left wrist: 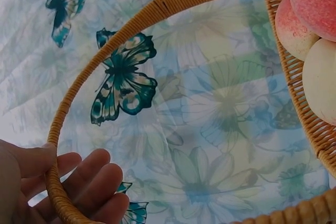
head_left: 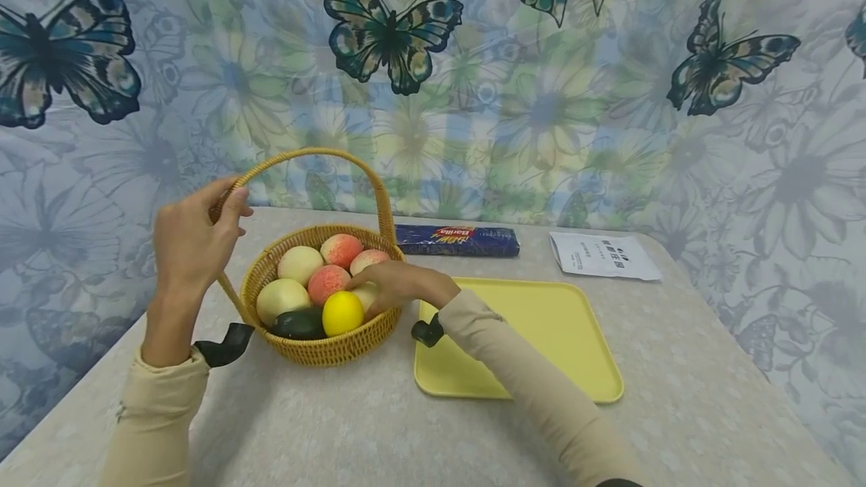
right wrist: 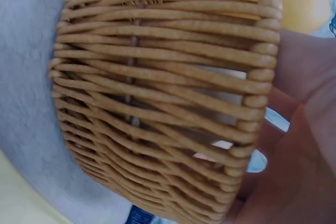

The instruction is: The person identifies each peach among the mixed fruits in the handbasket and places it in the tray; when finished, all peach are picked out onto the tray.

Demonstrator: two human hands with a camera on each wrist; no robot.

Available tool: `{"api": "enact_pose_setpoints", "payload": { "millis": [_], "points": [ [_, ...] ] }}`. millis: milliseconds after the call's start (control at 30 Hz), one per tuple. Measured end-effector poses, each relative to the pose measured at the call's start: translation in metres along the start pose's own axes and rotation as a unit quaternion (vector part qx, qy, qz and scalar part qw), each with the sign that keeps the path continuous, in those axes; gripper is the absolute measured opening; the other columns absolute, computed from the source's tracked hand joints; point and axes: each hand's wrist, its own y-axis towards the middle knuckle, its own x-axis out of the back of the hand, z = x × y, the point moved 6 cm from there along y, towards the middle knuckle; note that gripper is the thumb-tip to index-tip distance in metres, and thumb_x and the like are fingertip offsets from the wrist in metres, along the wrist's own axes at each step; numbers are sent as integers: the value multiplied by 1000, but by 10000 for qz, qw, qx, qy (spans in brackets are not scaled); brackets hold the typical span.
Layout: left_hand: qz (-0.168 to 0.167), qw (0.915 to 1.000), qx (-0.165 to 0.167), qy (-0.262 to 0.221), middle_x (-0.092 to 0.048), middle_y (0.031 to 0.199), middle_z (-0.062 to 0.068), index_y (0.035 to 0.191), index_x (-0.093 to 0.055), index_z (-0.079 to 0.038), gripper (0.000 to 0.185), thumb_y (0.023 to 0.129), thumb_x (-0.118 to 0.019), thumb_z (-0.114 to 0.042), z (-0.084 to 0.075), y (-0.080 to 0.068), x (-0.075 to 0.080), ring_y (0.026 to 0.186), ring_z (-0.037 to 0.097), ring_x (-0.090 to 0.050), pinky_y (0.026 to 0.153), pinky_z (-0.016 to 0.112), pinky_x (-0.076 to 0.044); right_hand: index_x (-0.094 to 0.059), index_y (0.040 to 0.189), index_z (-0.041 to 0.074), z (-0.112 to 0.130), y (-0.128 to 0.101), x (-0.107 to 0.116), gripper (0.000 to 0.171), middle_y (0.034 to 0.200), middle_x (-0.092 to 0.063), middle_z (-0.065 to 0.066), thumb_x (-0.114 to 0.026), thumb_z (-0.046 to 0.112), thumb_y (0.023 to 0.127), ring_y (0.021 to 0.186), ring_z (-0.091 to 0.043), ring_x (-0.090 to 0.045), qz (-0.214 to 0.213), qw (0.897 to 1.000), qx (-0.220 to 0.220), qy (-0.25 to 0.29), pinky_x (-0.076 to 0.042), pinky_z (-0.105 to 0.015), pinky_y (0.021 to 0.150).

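Both hands at basket (head_left: 325,348); right apparently inside.

A home table (head_left: 676,397) against a butterfly-print curtain (head_left: 473,96), fruit basket (head_left: 325,348)

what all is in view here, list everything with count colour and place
basket: 1, tan wicker with arched handle, on the table left of centre
peaches: about 3, pink and cream, at the back and middle of the basket
pale round fruit: at least 2, cream, left side of the basket
lemon: 1, yellow, front of the basket
dark green fruit: 1, front of the basket, left of the lemon
tray: 1, yellow, right of the basket
pasta packet: 1, dark blue, behind the tray
paper packet: 1, white, back right
table: 1, pale grey cloth
backdrop: 1, floral with teal butterflies
left hand: grips the basket handle
right hand: reaches into the basket among the fruit
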Motion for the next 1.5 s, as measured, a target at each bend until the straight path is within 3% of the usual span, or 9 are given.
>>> {"api": "enact_pose_setpoints", "payload": {
  "millis": [233,567,767,1000,1333,1500],
  "points": [
    [15,10000,84,49,-72,80,18,117,-68,-4,33,98,-56,-28,3,-2,1,50,-29,-35,47,6,-31,-54,134,17,-1,1,-2,52,133,-54,0,-73,22,86,116,-14,-50,-159,9997,42,158,-41,-24,98],
    [44,9998,170,88,-72,81,17,118,-68,-5,33,98,-55,-29,5,-2,1,50,-28,-35,45,8,-31,-57,123,15,2,-1,4,48,119,-56,2,-78,25,81,101,-12,-53,-565,9978,264,244,-45,-19,86],
    [46,9998,167,62,-72,81,18,120,-67,-5,33,98,-56,-28,4,-2,1,50,-28,-35,46,7,-31,-54,121,18,0,-5,7,48,125,-52,1,-79,26,80,110,-14,-48,-806,9964,179,203,-45,-22,88],
    [78,9999,114,51,-72,81,17,119,-67,-5,33,98,-56,-28,0,-1,0,50,-28,-35,46,6,-32,-48,119,18,-8,-13,11,52,120,-54,0,-78,28,78,102,-13,-53,-1419,9890,26,408,-48,-22,84],
    [66,9999,124,22,-72,81,18,119,-67,-4,33,98,-56,-27,2,-1,0,50,-29,-35,47,5,-32,-41,142,14,-18,-24,17,75,132,-42,-11,-78,30,78,106,-20,-52,-1960,9779,-139,710,-53,-29,82],
    [59,9999,125,57,-72,81,17,119,-67,-4,33,98,-56,-28,1,-1,1,50,-28,-35,46,6,-31,-47,139,19,-24,-31,18,69,126,-42,-7,-79,32,78,103,-18,-53,-2072,9726,-167,1038,-52,-30,83]
  ]
}}
